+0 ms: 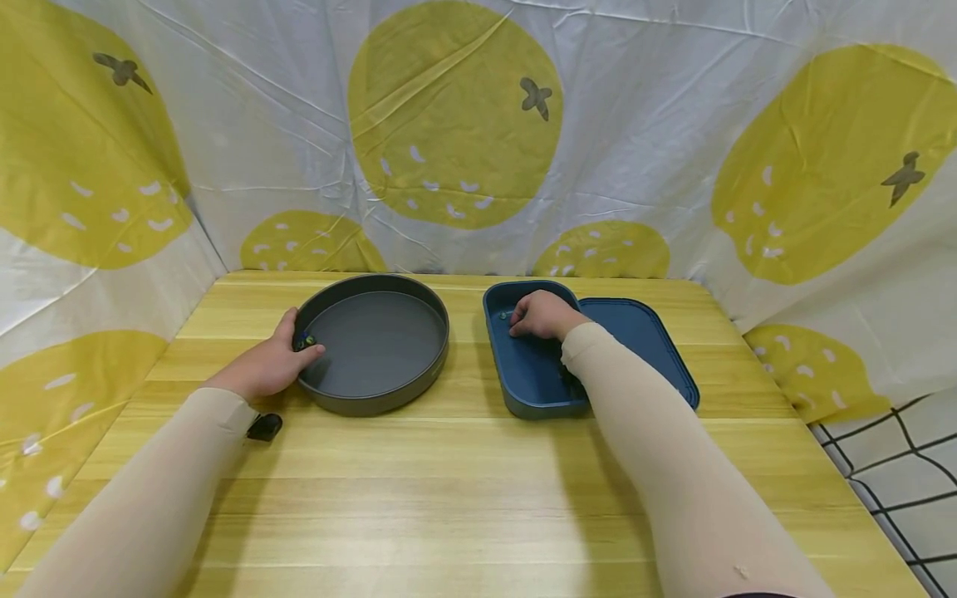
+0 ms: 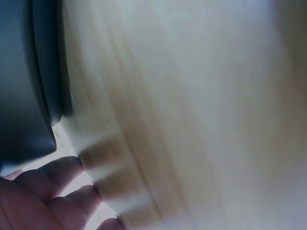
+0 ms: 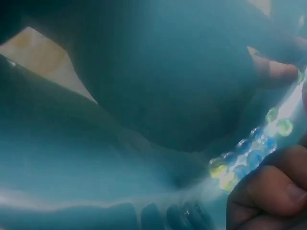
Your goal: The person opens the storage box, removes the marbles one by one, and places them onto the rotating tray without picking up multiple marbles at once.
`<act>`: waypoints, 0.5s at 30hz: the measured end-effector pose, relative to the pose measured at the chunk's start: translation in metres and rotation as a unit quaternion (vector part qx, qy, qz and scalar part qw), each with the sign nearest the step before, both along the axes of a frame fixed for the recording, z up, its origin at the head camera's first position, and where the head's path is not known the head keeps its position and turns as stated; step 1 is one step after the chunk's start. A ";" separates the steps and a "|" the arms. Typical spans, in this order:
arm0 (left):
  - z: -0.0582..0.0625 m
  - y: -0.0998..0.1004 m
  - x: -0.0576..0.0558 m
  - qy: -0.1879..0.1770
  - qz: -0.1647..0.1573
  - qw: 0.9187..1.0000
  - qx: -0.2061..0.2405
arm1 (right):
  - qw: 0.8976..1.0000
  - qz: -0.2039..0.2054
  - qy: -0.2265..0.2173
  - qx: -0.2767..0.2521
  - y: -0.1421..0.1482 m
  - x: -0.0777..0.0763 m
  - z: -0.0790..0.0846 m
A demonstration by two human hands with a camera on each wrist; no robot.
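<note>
At the left of the head view stands a round dark grey cake pan. My left hand holds its left edge, thumb over the rim and fingers along the outside. A few small marbles lie inside beside that thumb. My right hand reaches into a blue rectangular container, its fingers curled low near the wall. Blue and yellow-green glass marbles sit in a row right beside those fingers. I cannot tell whether a marble is between the fingertips.
A blue lid lies flat on the wooden table, partly under or behind the container's right side. A white curtain with yellow fruit shapes hangs behind the table. Black wire mesh stands beyond the right edge.
</note>
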State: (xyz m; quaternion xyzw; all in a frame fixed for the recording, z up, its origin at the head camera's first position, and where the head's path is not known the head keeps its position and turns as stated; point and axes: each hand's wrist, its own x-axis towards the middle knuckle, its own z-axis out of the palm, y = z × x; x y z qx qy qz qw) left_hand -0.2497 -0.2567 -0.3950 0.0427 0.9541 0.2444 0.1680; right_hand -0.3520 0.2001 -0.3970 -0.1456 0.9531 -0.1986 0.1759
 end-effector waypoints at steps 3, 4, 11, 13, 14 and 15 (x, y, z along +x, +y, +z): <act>0.000 0.000 0.000 -0.002 0.001 1.000 0.001 | 1.000 -0.006 -0.001 0.001 0.001 0.001 0.001; -0.001 0.000 -0.001 -0.003 0.001 1.000 0.001 | 1.000 -0.004 0.000 0.004 0.002 0.001 0.001; -0.001 0.000 -0.001 -0.004 0.003 1.000 0.001 | 1.000 -0.007 0.001 0.012 0.000 0.000 0.001; 0.000 0.001 0.000 -0.004 0.004 1.000 -0.001 | 1.000 -0.004 0.000 0.011 0.000 -0.001 0.000; 0.001 0.001 0.000 -0.005 0.004 1.000 -0.001 | 1.000 -0.001 -0.001 0.011 0.000 -0.001 0.000; 0.001 0.002 0.001 -0.006 0.005 1.000 -0.002 | 1.000 0.000 -0.002 0.009 0.000 -0.002 -0.001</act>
